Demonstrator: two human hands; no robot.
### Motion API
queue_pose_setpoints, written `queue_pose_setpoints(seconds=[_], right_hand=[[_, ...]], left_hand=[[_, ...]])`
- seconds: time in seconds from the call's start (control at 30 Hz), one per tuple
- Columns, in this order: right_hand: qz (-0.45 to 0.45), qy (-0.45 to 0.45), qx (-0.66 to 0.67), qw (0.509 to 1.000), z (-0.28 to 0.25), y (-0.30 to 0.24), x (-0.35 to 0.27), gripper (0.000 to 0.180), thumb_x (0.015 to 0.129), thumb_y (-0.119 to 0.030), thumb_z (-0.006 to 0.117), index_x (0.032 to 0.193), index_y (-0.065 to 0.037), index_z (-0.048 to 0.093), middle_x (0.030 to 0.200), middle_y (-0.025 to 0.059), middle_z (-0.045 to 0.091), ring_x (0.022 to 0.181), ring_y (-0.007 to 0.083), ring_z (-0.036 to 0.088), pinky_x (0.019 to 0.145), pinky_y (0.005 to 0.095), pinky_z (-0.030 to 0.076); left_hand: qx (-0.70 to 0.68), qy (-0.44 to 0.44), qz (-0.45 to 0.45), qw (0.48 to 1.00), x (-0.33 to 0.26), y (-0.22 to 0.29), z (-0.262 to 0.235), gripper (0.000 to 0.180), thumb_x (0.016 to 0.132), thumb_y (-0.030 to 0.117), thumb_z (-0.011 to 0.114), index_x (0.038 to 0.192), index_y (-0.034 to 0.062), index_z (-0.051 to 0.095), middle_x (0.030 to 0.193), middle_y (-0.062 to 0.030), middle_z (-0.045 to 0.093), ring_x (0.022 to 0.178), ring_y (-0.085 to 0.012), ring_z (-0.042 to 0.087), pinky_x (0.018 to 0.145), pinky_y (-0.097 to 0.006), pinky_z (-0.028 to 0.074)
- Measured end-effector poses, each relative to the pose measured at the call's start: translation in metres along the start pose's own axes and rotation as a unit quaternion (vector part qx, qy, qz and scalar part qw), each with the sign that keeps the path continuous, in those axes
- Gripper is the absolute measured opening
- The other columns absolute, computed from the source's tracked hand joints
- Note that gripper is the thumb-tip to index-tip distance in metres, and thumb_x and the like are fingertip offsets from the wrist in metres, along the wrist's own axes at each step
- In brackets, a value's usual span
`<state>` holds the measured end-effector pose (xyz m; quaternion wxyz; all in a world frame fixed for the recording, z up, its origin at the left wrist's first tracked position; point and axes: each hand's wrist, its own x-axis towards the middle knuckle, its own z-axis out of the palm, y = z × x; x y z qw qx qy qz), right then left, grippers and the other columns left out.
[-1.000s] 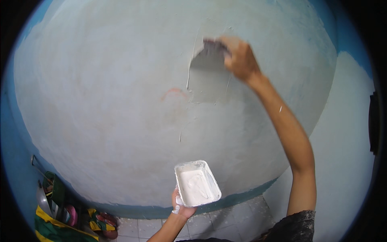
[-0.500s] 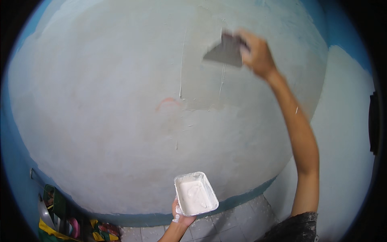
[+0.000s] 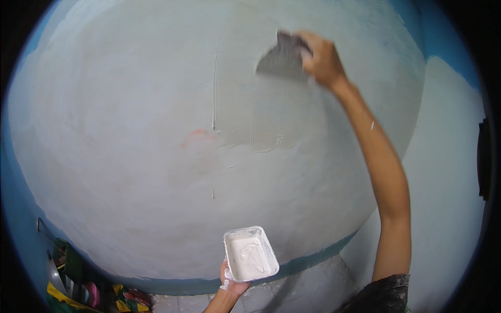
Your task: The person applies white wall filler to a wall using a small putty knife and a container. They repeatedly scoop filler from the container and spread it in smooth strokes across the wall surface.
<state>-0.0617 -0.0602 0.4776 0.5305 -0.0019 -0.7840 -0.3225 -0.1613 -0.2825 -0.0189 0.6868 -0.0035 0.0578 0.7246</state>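
My right hand [image 3: 324,60], raised high, grips a wide grey putty knife [image 3: 284,56] whose blade lies at or very close to the wall [image 3: 130,130]. Below the blade runs a greyish damp-looking patch with thin ridges of filler. Low in the middle, my left hand [image 3: 233,281] supports a white rectangular tub [image 3: 271,261] from below and the side. White paste [image 3: 248,255] covers the tub's bottom, and smears of it mark its rim and my left fingers. A faint reddish mark [image 3: 198,134] shows on the wall left of the ridges.
At the lower left stand a green container [image 3: 70,261] with tools and a green and yellow bag [image 3: 62,300]. Grey floor tiles [image 3: 313,284] with white spots lie below the wall. A pale side wall [image 3: 443,156] meets it on the right, with a dark object [image 3: 484,159] on it.
Fresh ridges of filler have appeared along the patch's lower edge, and a former streak under the blade is smoothed. The putty knife is slightly higher and further left. The tub stays in my left hand.
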Motion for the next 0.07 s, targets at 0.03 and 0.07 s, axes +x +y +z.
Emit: queue_pose_setpoints(seconds=[0.03,0.07], right_hand=[[0.007,-0.026,-0.040,0.999,-0.0165,0.0045,0.0364,0.039,0.075,-0.005,0.061,0.114,-0.004,0.064,0.106,0.0259,0.066,0.102,0.0429,0.062,0.090,0.0449,0.051],[0.002,-0.020,-0.031,0.999,-0.0124,0.0006,0.0415,0.039,0.075,-0.005,0.061,0.114,-0.004,0.064,0.106,0.0259,0.066,0.102,0.0429,0.062,0.090,0.0449,0.051]], left_hand=[[-0.004,-0.009,0.001,1.000,0.0025,-0.0043,0.0002,0.055,0.098,0.041,0.031,0.139,0.0096,0.049,0.141,-0.0128,0.052,0.129,-0.0335,0.050,0.112,-0.051,0.036],[-0.007,-0.015,0.018,1.000,0.0018,-0.0033,-0.0015,0.055,0.098,0.042,0.031,0.140,0.0095,0.049,0.141,-0.0130,0.052,0.129,-0.0336,0.050,0.112,-0.051,0.035]])
